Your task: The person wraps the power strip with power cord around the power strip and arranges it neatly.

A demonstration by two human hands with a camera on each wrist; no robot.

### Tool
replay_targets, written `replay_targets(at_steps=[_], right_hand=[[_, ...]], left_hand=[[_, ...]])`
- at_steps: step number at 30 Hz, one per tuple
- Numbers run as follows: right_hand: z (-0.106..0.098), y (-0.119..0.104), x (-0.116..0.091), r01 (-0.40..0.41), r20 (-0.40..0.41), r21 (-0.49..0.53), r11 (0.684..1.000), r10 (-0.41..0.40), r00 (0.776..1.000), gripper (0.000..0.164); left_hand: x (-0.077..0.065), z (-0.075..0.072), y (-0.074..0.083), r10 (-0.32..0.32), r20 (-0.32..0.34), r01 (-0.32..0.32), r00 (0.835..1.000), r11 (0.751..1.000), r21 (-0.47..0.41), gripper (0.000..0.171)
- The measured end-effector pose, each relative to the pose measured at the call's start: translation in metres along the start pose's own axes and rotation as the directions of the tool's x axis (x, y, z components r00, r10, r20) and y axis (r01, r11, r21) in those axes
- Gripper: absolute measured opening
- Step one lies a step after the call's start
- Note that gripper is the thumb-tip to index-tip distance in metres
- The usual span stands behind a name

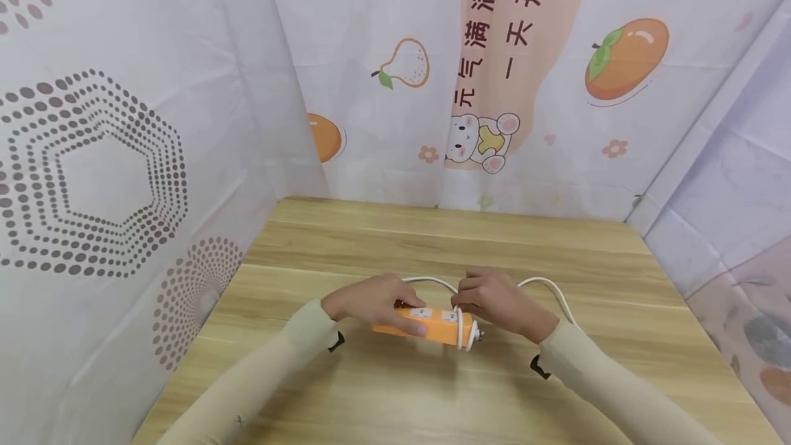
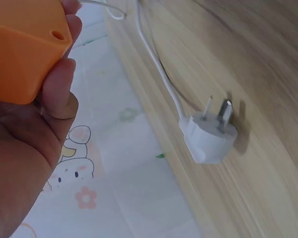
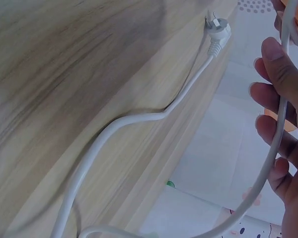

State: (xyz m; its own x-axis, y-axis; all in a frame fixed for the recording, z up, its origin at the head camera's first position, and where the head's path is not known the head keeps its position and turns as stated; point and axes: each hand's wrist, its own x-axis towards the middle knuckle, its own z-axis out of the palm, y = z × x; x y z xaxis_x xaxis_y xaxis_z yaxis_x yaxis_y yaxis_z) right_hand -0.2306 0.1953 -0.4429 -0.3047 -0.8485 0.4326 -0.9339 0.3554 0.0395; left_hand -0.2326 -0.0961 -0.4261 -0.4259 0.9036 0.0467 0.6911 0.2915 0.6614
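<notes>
An orange power strip (image 1: 441, 329) with white socket panels lies across the front middle of the head view. My left hand (image 1: 382, 302) grips its left end, thumb along the near side; in the left wrist view the strip's orange end (image 2: 27, 49) rests in the fingers. White cord is wound round the strip's right end. My right hand (image 1: 497, 299), just beside that end, holds the cord (image 3: 273, 158), which runs between thumb and fingers in the right wrist view. The cord's white plug (image 2: 211, 139) lies on the table, prongs showing; in the head view it is hidden.
The wood-grain table (image 1: 346, 239) carries a loose arc of cord (image 1: 553, 286) to the right of the right hand. Printed white curtains (image 1: 371, 122) stand along the back and both sides.
</notes>
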Motion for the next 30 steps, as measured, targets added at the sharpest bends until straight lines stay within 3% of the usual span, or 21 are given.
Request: replay_targets(at_steps=[5, 11, 14, 19, 23, 30], right_hand=[[0.002, -0.001, 0.0, -0.014, 0.017, -0.028, 1.0, 0.014, 1.0, 0.014], [0.002, -0.001, 0.0, -0.027, 0.028, -0.067, 0.997, 0.029, 0.999, 0.009], [0.002, -0.003, 0.001, -0.027, 0.045, -0.101, 0.995, 0.032, 0.998, 0.008], [0.005, -0.007, 0.002, -0.03, 0.043, -0.162, 0.986, 0.037, 0.998, 0.01], [0.006, -0.009, 0.003, -0.076, 0.027, -0.167, 0.983, 0.082, 0.996, 0.011], [0.003, -0.009, 0.009, -0.202, 0.034, -0.146, 0.968, 0.209, 0.977, 0.007]], left_hand=[[-0.001, 0.005, -0.004, 0.02, -0.014, -0.017, 1.0, 0.988, 0.152, 0.034], [0.001, 0.011, -0.003, 0.018, -0.044, -0.002, 0.999, 0.942, 0.336, 0.038], [0.002, 0.013, -0.001, 0.008, -0.059, 0.019, 0.998, 0.9, 0.436, 0.043], [0.004, 0.017, 0.003, 0.011, -0.087, 0.043, 0.996, 0.804, 0.593, 0.053], [0.005, 0.019, 0.003, -0.002, -0.115, 0.076, 0.993, 0.765, 0.639, 0.059], [0.005, 0.018, 0.002, -0.054, -0.202, 0.176, 0.978, 0.734, 0.656, 0.058]])
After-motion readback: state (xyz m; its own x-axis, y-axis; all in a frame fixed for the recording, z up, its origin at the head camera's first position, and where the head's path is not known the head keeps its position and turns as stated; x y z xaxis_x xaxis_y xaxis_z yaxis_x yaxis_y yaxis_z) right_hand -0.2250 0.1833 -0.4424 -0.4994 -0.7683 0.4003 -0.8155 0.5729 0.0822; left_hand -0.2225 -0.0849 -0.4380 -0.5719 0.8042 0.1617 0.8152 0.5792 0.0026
